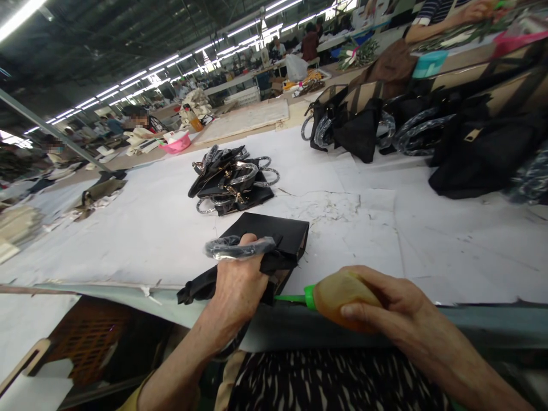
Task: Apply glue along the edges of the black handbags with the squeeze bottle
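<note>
A black handbag [274, 233] lies on its side at the table's front edge. My left hand [240, 279] is closed on it, fingers hooked by its plastic-wrapped handle [229, 248]. In my right hand [381, 297] is a soft, yellowish squeeze bottle [342, 294] with a green cap and long green nozzle [291, 298]. The bottle is tilted sideways, its nozzle tip pointing left at the bag's near edge beside my left hand. Whether the tip touches the bag I cannot tell.
Behind the bag sits a pile of black bags [233, 180] with wrapped handles. More black and tan bags [355, 123] stand along the right. A pink bowl [175, 142] is at the far left on the white-covered table [342, 228]. Another person's arm [449, 23] shows at the upper right.
</note>
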The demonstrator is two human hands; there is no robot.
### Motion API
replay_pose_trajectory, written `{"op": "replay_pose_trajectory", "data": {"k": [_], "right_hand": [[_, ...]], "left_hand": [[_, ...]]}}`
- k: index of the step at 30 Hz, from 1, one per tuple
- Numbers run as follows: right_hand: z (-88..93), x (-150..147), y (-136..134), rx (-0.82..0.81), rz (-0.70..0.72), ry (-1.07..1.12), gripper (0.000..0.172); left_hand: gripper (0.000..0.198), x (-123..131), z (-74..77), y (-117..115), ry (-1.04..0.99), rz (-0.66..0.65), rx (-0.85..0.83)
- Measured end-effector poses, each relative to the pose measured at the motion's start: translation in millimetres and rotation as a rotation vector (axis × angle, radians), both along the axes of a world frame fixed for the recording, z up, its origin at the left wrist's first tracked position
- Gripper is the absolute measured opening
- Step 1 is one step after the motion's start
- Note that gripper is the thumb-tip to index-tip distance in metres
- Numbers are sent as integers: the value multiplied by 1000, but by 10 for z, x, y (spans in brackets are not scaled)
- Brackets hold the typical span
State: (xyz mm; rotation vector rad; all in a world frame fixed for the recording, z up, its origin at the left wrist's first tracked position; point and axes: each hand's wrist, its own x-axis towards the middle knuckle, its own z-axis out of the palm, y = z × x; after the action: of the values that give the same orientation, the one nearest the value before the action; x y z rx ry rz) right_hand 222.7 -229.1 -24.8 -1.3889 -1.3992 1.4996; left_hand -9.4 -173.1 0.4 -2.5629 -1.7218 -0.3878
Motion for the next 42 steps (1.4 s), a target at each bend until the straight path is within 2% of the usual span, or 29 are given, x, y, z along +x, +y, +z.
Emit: {"op": "replay_pose_trajectory", "data": {"k": [7,15,19,24,28,30,37,42], "right_hand": [[-73,37,3,-84,-111,136,18],[-106,0,-36,-153,-94,211,22],[-126,-17,-78,-152,-54,187,18],[-28,-34,-142,17,-7,-60,14],[20,-2,-149,236,-40,-269,28],[14,14,-116,328,-55,-350,29],[-153,40,189,609,-20,-562,23],[-255,76,429,702,-69,-640,21]], "left_hand": [[38,-25,-14,-11,8,-14,-17],[36,-12,0,-10,40,13,-20],[34,-2,-11,0,39,16,-7],[33,36,12,29,44,27,-64],[29,77,116,69,52,76,-144],[26,86,181,92,37,84,-184],[25,24,376,246,115,103,-256],[22,-59,514,446,83,87,-246]]}}
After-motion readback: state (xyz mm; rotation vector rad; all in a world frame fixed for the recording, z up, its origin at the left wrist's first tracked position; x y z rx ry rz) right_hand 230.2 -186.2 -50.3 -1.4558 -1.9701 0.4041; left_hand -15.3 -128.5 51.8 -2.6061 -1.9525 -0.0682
